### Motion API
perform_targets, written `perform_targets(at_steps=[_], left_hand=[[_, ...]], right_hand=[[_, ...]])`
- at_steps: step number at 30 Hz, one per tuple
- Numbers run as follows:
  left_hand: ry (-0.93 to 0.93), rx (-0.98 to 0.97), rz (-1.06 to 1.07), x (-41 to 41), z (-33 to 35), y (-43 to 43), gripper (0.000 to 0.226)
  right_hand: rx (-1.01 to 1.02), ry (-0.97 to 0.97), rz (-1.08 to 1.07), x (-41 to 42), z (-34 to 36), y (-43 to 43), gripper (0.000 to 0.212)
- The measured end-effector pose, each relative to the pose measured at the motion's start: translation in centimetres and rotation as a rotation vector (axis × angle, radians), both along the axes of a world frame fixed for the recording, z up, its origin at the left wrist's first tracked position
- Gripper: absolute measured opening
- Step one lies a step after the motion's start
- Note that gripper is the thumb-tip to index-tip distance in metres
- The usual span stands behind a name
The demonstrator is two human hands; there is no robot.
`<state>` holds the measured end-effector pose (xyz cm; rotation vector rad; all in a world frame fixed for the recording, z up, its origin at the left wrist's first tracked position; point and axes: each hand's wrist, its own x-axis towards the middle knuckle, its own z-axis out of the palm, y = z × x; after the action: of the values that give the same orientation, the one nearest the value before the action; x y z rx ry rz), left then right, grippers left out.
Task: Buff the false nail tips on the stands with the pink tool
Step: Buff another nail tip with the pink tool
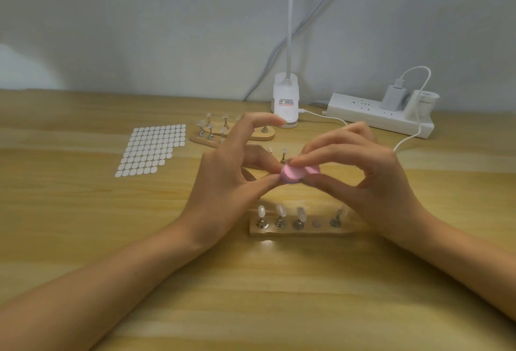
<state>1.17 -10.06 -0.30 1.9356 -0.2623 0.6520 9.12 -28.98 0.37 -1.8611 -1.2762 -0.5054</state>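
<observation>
My right hand pinches a pink buffing tool between thumb and fingers, above the table's middle. My left hand pinches something small against the tool's left end, apparently a nail tip stand, mostly hidden by my fingertips; its index finger is raised. Below the hands lies a wooden base with several metal stands carrying clear nail tips and one empty socket. A second base's stands peek out behind my fingers. A third base with more tips lies farther back.
A sheet of white oval stickers lies at the left. At the back stand a white clip lamp base and a white power strip with a charger; its cable trails toward my right hand.
</observation>
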Motion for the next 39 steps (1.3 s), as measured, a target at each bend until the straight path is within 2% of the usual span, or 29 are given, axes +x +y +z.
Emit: perform_targets(at_steps=[5, 8, 11, 15, 18, 28, 32, 35, 39], left_hand=[[-0.012, 0.021, 0.016, -0.10, 0.09, -0.04, 0.057], [-0.026, 0.039, 0.007, -0.14, 0.15, -0.14, 0.056], [-0.001, 0.013, 0.029, -0.06, 0.11, -0.04, 0.054], [-0.023, 0.037, 0.014, -0.14, 0.14, -0.12, 0.053], [-0.009, 0.017, 0.026, -0.10, 0.13, -0.06, 0.052], [-0.044, 0.055, 0.024, -0.15, 0.10, -0.15, 0.050], [-0.020, 0.025, 0.038, -0.12, 0.07, -0.03, 0.050], [-0.038, 0.060, 0.034, -0.19, 0.14, -0.15, 0.049], [-0.021, 0.038, 0.045, -0.20, 0.13, -0.10, 0.050]], right_hand=[[0.012, -0.004, -0.025, 0.16, 0.09, -0.08, 0.021], [-0.028, -0.078, 0.031, 0.00, -0.13, 0.04, 0.021], [0.008, -0.015, -0.039, 0.28, -0.01, -0.18, 0.022], [-0.021, -0.063, 0.031, -0.10, -0.14, 0.06, 0.020], [0.011, -0.007, -0.029, 0.03, 0.03, -0.08, 0.021], [-0.005, -0.056, 0.011, -0.16, -0.07, 0.05, 0.020], [0.029, 0.011, -0.041, -0.09, 0.10, -0.01, 0.020], [-0.006, -0.048, 0.009, -0.27, -0.01, 0.08, 0.019], [0.019, 0.022, -0.049, -0.02, 0.11, -0.08, 0.021]])
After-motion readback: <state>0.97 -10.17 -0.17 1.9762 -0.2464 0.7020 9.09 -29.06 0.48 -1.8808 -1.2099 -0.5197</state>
